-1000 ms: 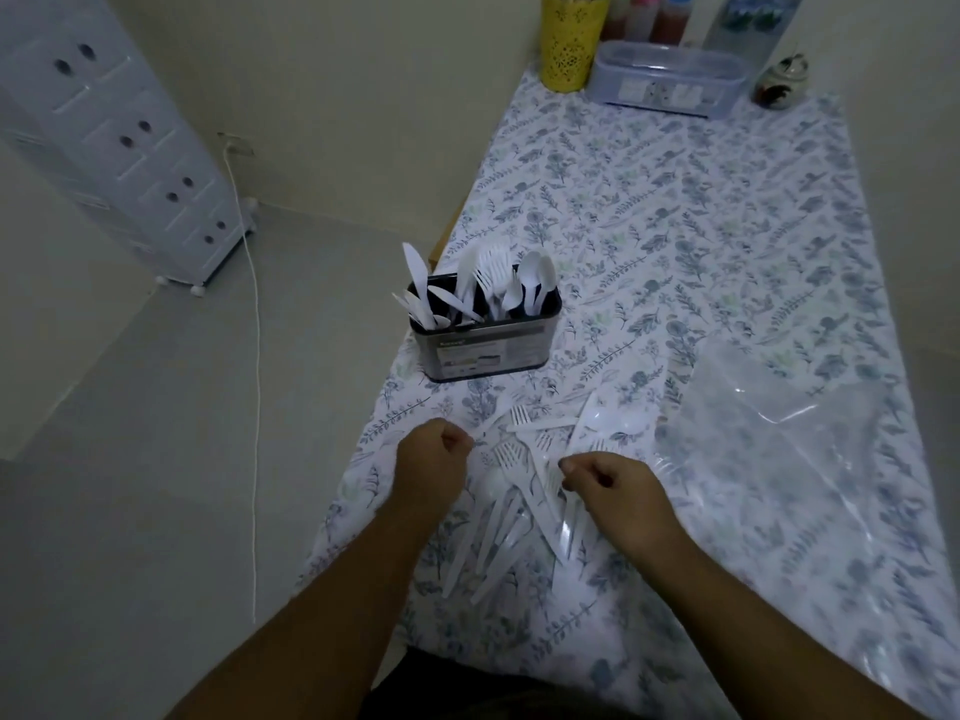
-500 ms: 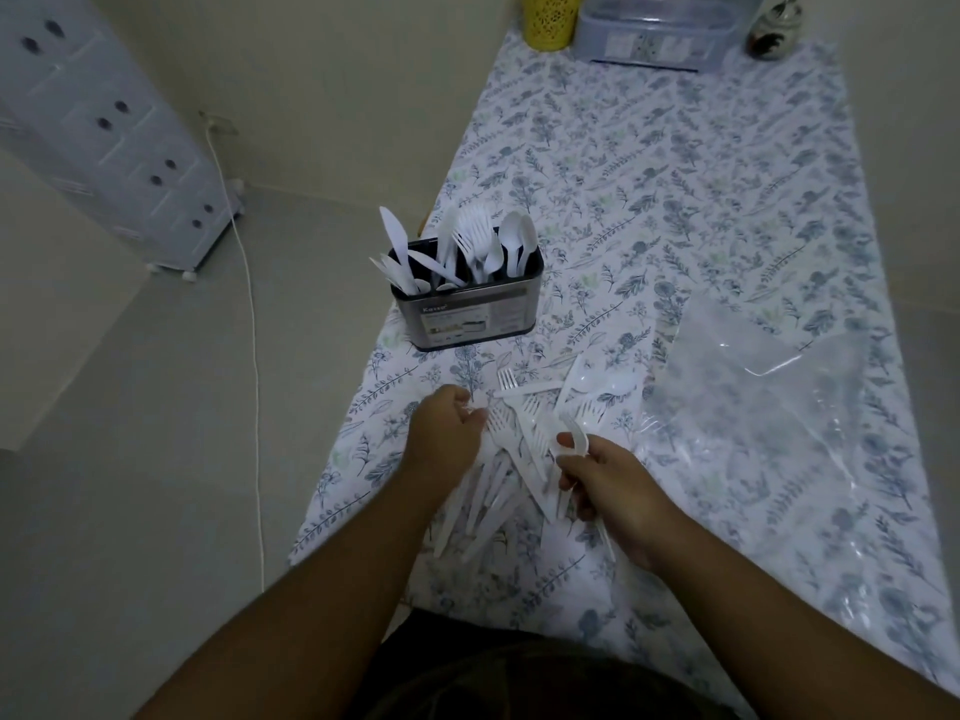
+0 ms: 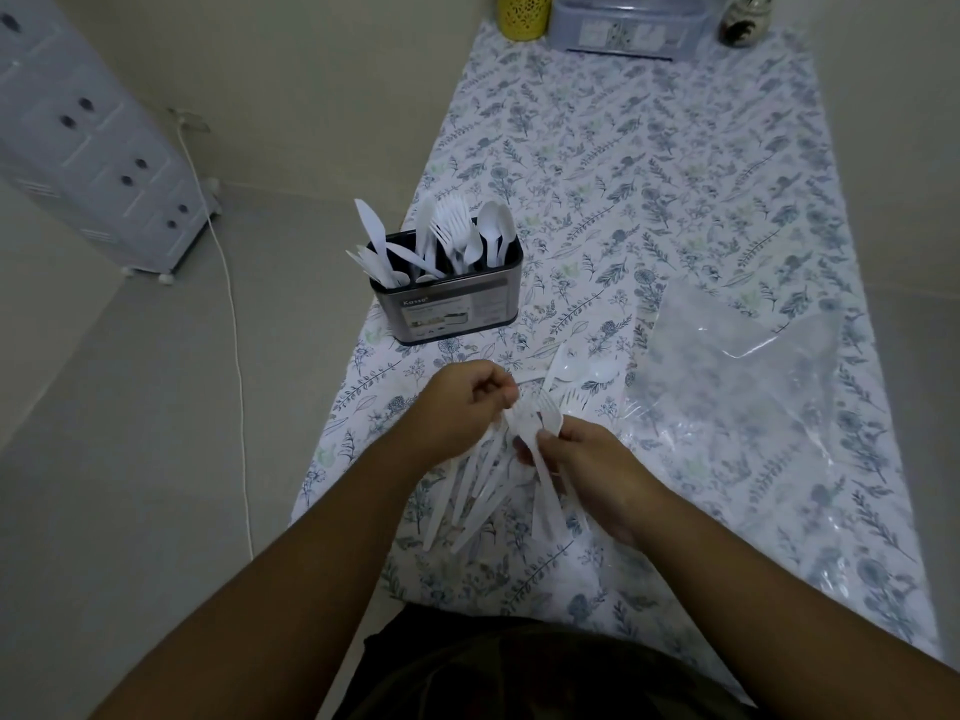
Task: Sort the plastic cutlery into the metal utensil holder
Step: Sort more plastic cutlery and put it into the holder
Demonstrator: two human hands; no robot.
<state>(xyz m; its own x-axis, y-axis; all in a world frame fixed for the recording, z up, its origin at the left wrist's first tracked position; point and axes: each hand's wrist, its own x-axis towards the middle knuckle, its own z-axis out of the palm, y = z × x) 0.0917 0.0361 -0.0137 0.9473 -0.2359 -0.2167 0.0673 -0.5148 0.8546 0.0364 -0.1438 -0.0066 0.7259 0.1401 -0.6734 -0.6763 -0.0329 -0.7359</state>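
Note:
The metal utensil holder (image 3: 451,307) stands near the table's left edge, with white knives at its left, forks in the middle and spoons at its right. A pile of white plastic cutlery (image 3: 480,493) lies on the floral cloth just in front of me. My right hand (image 3: 597,472) pinches white forks (image 3: 537,420) lifted above the pile. My left hand (image 3: 462,407) is curled beside it, fingertips touching the same bunch of forks. A few loose pieces (image 3: 587,374) lie further back to the right.
A clear plastic bag (image 3: 743,371) lies flat on the right. At the far end stand a yellow cup (image 3: 522,15), a lidded plastic box (image 3: 628,28) and a small jar (image 3: 744,23). A white drawer unit (image 3: 88,148) and a cord (image 3: 234,324) are on the floor, left.
My right hand has lifted forks off the pile and moved left and up toward my left hand, which now touches them. The camera view has tilted down slightly.

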